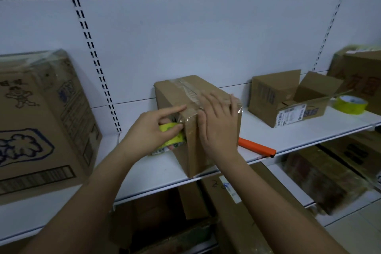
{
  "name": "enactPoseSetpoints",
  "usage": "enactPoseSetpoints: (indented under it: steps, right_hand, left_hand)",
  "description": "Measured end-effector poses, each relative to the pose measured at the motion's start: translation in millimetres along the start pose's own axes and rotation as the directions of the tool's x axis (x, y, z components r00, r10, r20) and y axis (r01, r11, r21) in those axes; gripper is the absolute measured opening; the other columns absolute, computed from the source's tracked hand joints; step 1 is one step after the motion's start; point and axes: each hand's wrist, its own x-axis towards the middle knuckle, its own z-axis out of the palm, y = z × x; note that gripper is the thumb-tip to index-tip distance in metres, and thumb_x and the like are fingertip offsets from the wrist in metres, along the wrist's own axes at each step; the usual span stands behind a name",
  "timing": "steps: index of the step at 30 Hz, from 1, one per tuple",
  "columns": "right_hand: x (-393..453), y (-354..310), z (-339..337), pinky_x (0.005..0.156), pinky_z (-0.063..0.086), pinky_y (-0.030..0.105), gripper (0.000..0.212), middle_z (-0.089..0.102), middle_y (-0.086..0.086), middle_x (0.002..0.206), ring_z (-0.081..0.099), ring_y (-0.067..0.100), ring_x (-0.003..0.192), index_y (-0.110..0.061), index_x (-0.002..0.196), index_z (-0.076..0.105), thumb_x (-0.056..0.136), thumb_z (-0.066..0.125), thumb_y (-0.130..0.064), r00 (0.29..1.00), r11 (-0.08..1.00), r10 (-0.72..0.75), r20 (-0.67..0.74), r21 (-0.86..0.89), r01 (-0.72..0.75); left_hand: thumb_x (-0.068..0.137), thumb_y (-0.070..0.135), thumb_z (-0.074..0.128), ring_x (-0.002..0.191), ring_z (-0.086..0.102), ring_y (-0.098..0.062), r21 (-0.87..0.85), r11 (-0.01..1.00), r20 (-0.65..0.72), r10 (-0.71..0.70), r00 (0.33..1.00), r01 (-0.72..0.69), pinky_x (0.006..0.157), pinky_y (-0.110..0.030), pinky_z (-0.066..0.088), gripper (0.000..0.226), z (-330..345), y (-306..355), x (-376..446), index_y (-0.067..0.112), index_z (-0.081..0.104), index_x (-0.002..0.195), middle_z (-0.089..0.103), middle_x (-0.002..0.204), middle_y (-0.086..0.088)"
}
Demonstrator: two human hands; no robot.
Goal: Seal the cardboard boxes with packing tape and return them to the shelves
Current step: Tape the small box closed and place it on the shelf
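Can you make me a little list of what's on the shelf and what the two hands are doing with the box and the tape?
box being sealed: small cardboard box, middle of the white shelf, clear tape along its top
left hand: grips a yellow tape roll against the box's left side
right hand: fingers straight, pressing the tape down on the box
open box: to the right, flaps up
second tape roll: far right, beside the open box
orange tool: lying on the shelf edge
big printed box: far left

You get dim, bluish, even light with soft shadows. The wide lens bends the shelf uprights (90, 47). The lower boxes (321, 181) beneath them look smeared.
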Motion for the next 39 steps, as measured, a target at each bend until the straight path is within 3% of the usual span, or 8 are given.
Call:
enactPoseSetpoints:
  steps: [4, 12, 18, 23, 27, 31, 35, 39]
  right_hand:
    - [-6.5, -19.1, 11.2, 0.12, 0.021, 0.053, 0.033, 0.067, 0.006, 0.123, 0.058, 0.02, 0.123, -0.007, 0.126, 0.065, 0.103, 0.046, -0.019, 0.983, 0.975, -0.151, -0.103, 0.151, 0.166]
    - [-7.0, -23.5, 15.8, 0.116, 0.022, 0.063, 0.017, 0.072, -0.001, 0.112, 0.064, 0.021, 0.112, -0.013, 0.103, 0.077, 0.092, 0.068, -0.021, 0.97, 0.972, -0.128, -0.209, 0.17, 0.165]
    - [-8.1, -17.1, 6.1, 0.12, 0.011, 0.061, 0.02, 0.069, -0.002, 0.121, 0.057, 0.018, 0.125, -0.014, 0.111, 0.075, 0.093, 0.066, -0.015, 0.985, 0.951, -0.147, -0.091, 0.262, 0.166]
    - [-4.9, -10.6, -11.9, 0.122, -0.002, 0.055, 0.028, 0.063, -0.003, 0.134, 0.046, 0.015, 0.138, -0.014, 0.123, 0.069, 0.1, 0.054, -0.019, 0.979, 0.917, -0.19, 0.07, 0.369, 0.151]
    - [-29.3, 28.8, -33.3, 0.122, 0.022, 0.049, 0.039, 0.049, 0.002, 0.147, 0.043, 0.016, 0.138, -0.008, 0.142, 0.052, 0.103, 0.047, -0.011, 0.999, 0.96, 0.034, 0.01, 0.278, -0.035]
    - [-66.5, 107.8, -36.7, 0.123, 0.01, 0.051, 0.046, 0.058, 0.001, 0.139, 0.047, 0.018, 0.133, -0.025, 0.147, 0.046, 0.102, 0.049, -0.032, 0.849, 0.878, 0.465, 0.253, -0.256, -0.404]
    - [-69.0, 141.9, -39.5, 0.104, 0.036, 0.045, 0.041, 0.063, 0.005, 0.123, 0.057, 0.027, 0.117, -0.026, 0.133, 0.058, 0.097, 0.056, -0.045, 0.604, 0.84, 0.541, 0.585, -0.414, -0.352]
    - [-56.9, 145.3, -41.2, 0.081, 0.045, 0.039, 0.028, 0.057, 0.014, 0.115, 0.057, 0.031, 0.105, -0.011, 0.123, 0.057, 0.103, 0.043, -0.026, 0.56, 0.754, 0.642, 0.523, -0.562, -0.34]
  left_hand:
    - [0.089, 0.024, 0.074, 0.056, 0.061, 0.002, 0.097, 0.995, -0.112, 0.028, 0.993, -0.017, 0.059, -0.009, 0.043, 0.064, 2.0, -9.4, 2.1, 0.036, 0.045, 0.145, 0.07, 0.067, 0.012]
    - [0.09, 0.035, 0.07, 0.067, 0.062, -0.003, 0.055, 0.997, -0.163, 0.061, 0.985, -0.053, 0.064, -0.018, 0.048, 0.06, -0.8, -20.7, -5.3, 0.032, 0.044, 0.144, 0.071, 0.076, 0.005]
    - [0.095, 0.038, 0.064, 0.064, 0.059, -0.003, 0.119, 0.991, -0.06, 0.068, 0.996, -0.06, 0.061, -0.022, 0.045, 0.013, -12.5, -22.1, -8.9, 0.026, 0.059, 0.097, 0.066, 0.071, 0.011]
    - [0.098, 0.036, 0.057, 0.054, 0.044, -0.002, 0.141, 0.987, 0.043, 0.075, 0.996, -0.081, 0.053, -0.023, 0.033, 0.036, -7.1, -23.3, -7.9, 0.008, 0.063, 0.077, 0.051, 0.06, 0.006]
    - [0.1, 0.026, 0.058, 0.052, 0.052, -0.001, 0.075, 0.99, 0.042, 0.116, 0.992, -0.119, 0.05, -0.012, 0.035, 0.028, 11.0, -13.9, -5.6, 0.015, 0.064, 0.074, 0.057, 0.056, 0.014]
    - [0.1, 0.03, 0.056, 0.053, 0.065, -0.01, -0.086, 0.991, 0.061, 0.103, 0.993, -0.097, 0.054, -0.02, 0.05, 0.027, 37.0, -2.4, -6.6, 0.013, 0.063, 0.081, 0.07, 0.064, 0.003]
    - [0.099, 0.037, 0.057, 0.064, 0.071, -0.024, -0.139, 0.987, 0.114, 0.091, 0.989, -0.075, 0.064, -0.037, 0.057, 0.03, 55.8, 3.7, -0.2, 0.009, 0.064, 0.09, 0.073, 0.07, -0.008]
    - [0.086, 0.053, 0.065, 0.068, 0.07, -0.014, -0.149, 0.985, 0.156, 0.104, 0.982, -0.081, 0.065, -0.031, 0.054, 0.03, 72.5, 7.6, 9.9, 0.023, 0.062, 0.088, 0.072, 0.074, 0.002]
